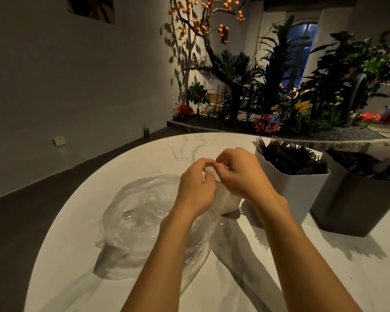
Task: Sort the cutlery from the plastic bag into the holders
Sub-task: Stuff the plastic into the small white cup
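Note:
A crumpled clear plastic bag (140,221) lies on the white marble table (81,255). Above its right side my left hand (196,188) and my right hand (239,174) meet, both pinching the top of a small white packet (227,199) that hangs beneath them. What the packet holds is hidden. To the right stands a white holder (295,190) full of dark plastic forks (286,156). Beside it a dark grey holder (356,206) contains more dark cutlery (369,165), its kind hard to tell.
The round table's edge curves along the left and far side, with dark floor beyond. A planter bed with flowers and a tree (268,91) runs behind the table. A small green can (146,131) stands on the floor by the wall.

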Demonstrator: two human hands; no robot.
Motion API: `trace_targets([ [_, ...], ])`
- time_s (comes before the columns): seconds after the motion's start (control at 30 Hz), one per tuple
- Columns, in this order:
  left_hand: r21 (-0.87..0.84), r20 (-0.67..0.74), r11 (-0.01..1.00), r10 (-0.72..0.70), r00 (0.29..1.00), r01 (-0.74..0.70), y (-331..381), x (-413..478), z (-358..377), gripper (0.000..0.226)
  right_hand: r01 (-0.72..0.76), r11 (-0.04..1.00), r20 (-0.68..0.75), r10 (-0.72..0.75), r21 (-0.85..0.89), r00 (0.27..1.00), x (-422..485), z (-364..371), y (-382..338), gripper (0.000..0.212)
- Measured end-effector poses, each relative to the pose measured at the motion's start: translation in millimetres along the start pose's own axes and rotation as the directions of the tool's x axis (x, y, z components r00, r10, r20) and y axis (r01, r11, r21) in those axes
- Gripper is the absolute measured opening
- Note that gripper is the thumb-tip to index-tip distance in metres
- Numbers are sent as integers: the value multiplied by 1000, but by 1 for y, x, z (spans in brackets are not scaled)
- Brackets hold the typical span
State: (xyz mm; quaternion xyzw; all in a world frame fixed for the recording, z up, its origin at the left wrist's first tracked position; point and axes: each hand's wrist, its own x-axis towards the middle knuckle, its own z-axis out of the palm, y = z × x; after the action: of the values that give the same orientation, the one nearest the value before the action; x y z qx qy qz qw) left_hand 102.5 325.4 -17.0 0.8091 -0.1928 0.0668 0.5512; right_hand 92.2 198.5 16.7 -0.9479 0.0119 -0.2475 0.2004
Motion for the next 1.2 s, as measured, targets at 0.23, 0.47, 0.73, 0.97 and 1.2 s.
trace_targets([
  [0.23, -2, -71, 1000, 16, 997, -16, 16, 1, -10, 31, -4, 997, -65, 8, 71, 998, -8, 4, 1, 25],
  [0.47, 23, -279, 995, 95, 956, -92, 53, -11, -52, 21, 96, 984, -256, -55, 149, 965, -18, -26, -23, 10],
  [0.73, 441, 63, 879, -233, 970, 182, 31, -49, -112, 19, 253, 967, 309, -242, 6, 920, -54, 6, -63, 10],
  [0.97, 580, 91, 803, -228, 969, 135, -24, -64, -112, 37, 339, 931, 603, -193, -138, 774, -71, 47, -66, 75],
  [1.2, 637, 210, 763, -311, 927, 112, -47, -60, -117, 62, 221, 975, 617, -165, -14, 770, -66, 49, -63, 54],
])
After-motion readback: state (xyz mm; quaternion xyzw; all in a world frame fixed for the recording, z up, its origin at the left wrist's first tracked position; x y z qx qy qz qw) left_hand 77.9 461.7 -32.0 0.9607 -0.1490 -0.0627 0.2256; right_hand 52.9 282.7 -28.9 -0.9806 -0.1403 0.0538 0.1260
